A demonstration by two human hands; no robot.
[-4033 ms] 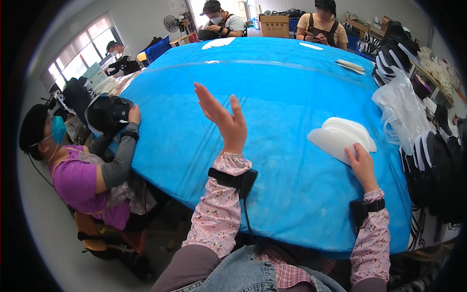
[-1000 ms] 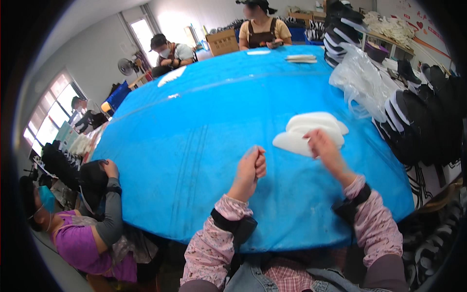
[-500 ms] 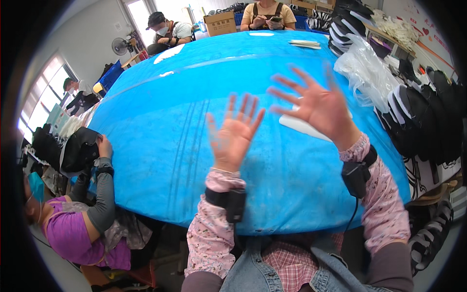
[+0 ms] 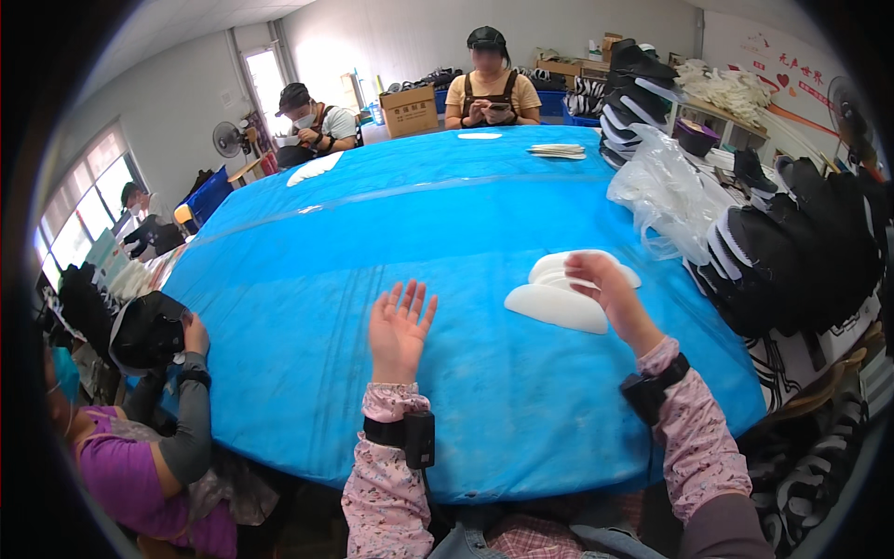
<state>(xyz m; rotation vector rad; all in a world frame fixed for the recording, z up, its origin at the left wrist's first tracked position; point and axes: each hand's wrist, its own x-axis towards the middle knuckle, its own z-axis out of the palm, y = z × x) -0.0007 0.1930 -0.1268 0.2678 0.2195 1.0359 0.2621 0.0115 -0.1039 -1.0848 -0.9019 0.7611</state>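
My left hand (image 4: pixel 399 337) is held up over the blue-covered table (image 4: pixel 279 373), palm showing and fingers stretched out, with nothing in it. To the right, my right hand (image 4: pixel 610 291) hovers by several white crescent-shaped foam pieces (image 4: pixel 557 308) that lie overlapping on the cover. Its fingers are slightly curled and apart, and they hide part of the upper pieces. Whether the fingertips touch the foam I cannot tell; nothing shows in the grip. Both my forearms wear pink patterned sleeves with a black box strapped at each wrist.
A clear plastic bag (image 4: pixel 656 191) and a heap of black caps (image 4: pixel 792 247) line the right edge. More white pieces (image 4: pixel 557 151) lie at the far side. On the left a co-worker's hand (image 4: pixel 194 334) holds a black cap (image 4: pixel 147 331). Two people sit across the table.
Both hands have come down toward me from a raised, spread pose. My right hand's fingers have curled a little. The view has tilted up, showing more of the far side and the white pieces.
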